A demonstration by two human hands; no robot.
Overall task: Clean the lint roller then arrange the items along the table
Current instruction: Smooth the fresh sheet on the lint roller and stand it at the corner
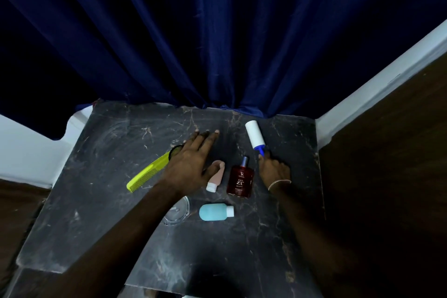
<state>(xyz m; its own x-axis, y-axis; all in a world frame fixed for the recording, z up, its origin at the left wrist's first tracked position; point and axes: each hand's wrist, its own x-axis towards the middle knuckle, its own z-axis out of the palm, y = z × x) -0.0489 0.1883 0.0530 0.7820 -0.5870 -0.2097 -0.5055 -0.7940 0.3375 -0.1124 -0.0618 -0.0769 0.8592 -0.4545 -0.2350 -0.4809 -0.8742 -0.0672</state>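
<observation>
The lint roller, a white roll on a blue handle, lies at the back right of the dark marble table. My right hand holds its blue handle at the near end. My left hand lies flat with fingers spread in the table's middle, its thumb touching a small pink tube with a white cap. A dark red perfume bottle lies between my hands. A yellow-green comb lies to the left, partly under my left hand. A light blue bottle lies nearer me.
A clear glass dish sits partly under my left forearm. A dark round object shows beside the comb, mostly hidden by my hand. A dark blue curtain hangs behind the table. A white wall ledge runs along the right.
</observation>
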